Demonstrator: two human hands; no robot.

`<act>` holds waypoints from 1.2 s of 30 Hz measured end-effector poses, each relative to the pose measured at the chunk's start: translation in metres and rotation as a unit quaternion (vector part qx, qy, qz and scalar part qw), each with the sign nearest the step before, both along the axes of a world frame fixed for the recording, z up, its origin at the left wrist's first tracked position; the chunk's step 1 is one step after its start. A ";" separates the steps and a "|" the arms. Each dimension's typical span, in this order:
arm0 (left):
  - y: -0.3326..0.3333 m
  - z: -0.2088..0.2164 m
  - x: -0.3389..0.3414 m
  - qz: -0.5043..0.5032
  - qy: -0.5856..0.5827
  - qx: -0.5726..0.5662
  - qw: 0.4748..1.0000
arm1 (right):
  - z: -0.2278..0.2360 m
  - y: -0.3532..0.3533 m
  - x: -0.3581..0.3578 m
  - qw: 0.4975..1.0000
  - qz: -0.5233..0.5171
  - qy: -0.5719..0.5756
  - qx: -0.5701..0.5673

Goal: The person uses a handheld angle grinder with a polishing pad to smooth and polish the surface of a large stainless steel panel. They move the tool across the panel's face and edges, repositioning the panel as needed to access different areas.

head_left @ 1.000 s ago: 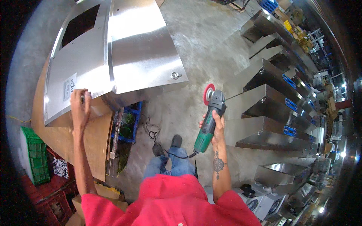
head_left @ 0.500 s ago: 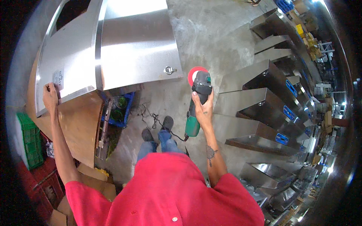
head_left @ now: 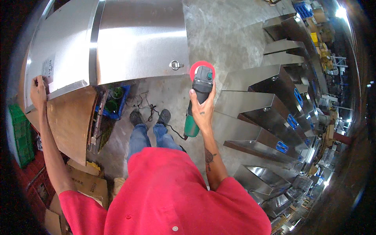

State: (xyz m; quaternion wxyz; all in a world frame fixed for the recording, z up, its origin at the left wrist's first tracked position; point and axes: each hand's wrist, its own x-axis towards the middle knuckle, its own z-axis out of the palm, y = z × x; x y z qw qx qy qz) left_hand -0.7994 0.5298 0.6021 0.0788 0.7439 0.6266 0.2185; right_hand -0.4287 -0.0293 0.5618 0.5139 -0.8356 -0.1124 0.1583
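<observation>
My right hand [head_left: 203, 109] is wrapped round the body of a green and black angle grinder [head_left: 191, 124]. A red disc [head_left: 194, 71] is fitted on the grinder's far end, held in the air beside the right edge of a large sheet-metal piece [head_left: 141, 47]. A ring latch [head_left: 175, 65] sits near that edge. At the far left, my left hand [head_left: 38, 93] has curled fingers on the near edge of the same metal piece, next to a label [head_left: 47, 69]. Its fingertips are partly hidden.
The metal rests on a brown board [head_left: 72, 121]. Under it stands a blue crate [head_left: 124, 102]; a green crate [head_left: 19, 133] is at left. Rows of metal housings [head_left: 258, 109] line the right. A black power cord [head_left: 150, 107] lies near my feet. Cardboard boxes [head_left: 92, 188] are lower left.
The view has shifted, and both hands and the metal piece appear farther left. The grinder is tilted differently, with its disc now closer to the metal's right edge. My feet have moved apart.
</observation>
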 end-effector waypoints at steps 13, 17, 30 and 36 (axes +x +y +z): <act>0.000 -0.001 -0.005 -0.023 0.000 0.004 1.000 | -0.012 0.003 -0.003 1.000 -0.001 0.005 -0.027; -0.004 -0.003 -0.001 -0.024 -0.002 0.039 0.999 | -0.013 0.003 -0.004 1.000 0.001 -0.009 -0.027; -0.004 -0.001 0.002 -0.030 -0.007 0.034 0.999 | -0.002 0.008 -0.011 0.999 0.009 -0.029 -0.025; -0.003 -0.001 0.002 -0.017 -0.003 0.020 1.000 | -0.002 0.009 -0.010 1.000 0.020 -0.019 0.006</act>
